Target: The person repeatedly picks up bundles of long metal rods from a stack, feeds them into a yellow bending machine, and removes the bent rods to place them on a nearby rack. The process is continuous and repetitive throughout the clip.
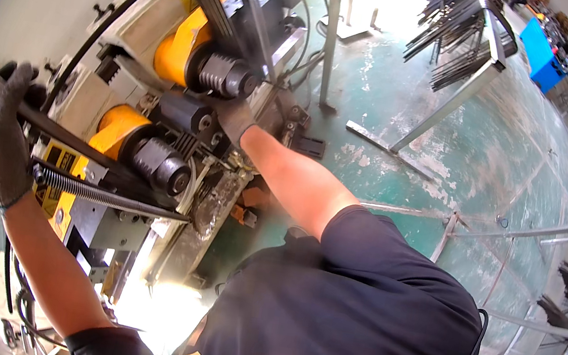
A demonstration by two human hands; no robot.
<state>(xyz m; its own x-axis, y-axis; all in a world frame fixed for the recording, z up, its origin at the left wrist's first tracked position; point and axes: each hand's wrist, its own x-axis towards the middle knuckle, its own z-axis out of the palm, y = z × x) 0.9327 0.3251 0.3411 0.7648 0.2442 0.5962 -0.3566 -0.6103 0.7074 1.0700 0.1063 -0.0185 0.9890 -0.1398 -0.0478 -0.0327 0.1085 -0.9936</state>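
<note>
At left, the gloved left hand [4, 140] is curled around a long dark bar [68, 132], which slants toward the lower of 2 yellow brackets [114, 124] on the machine [138, 19]. A coil spring [103, 193] extends below. Toward centre, the gloved right hand [235, 121] lies between both brackets, fingers hidden; its grip cannot be told. The bar appears placed but not released; how much work remains is indiscernible.
</note>
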